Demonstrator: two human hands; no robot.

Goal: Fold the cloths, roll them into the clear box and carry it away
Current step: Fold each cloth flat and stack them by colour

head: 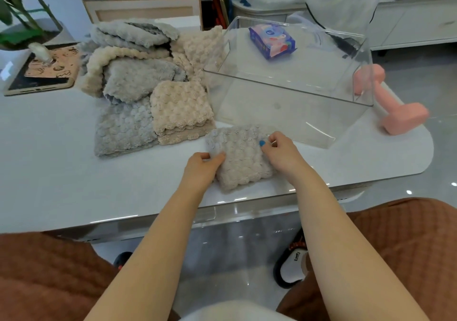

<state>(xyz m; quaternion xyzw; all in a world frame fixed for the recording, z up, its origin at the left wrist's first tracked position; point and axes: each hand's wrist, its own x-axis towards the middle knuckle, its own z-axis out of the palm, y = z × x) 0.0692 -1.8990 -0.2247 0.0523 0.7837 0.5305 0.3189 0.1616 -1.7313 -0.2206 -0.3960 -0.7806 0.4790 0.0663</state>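
The grey cloth (241, 157) in front of you lies folded into a small thick pad at the near edge of the bench (61, 172), just near of the clear box (272, 120). It looks light, plush and floppy, with a bumpy pile that should give your fingers plenty of friction. It has no stiffness of its own, so the layers will likely spring open if you let go. Take it by the edges and roll from one short end, pressing as you go so the roll stays tight.

Your left hand (201, 166) grips the cloth's left edge, thumb on top and fingers curled at the side. Your right hand (280, 151) pinches the far right corner between thumb and fingertips. Both forearms reach forward over the bench edge, wrists low.

The box sits open-topped to the far right, and its hard, smooth walls may be slippery when you lift it. The pile of cloths (138, 73), grey and beige, waits to the far left. A pink dumbbell (395, 113) lies just right of the box.
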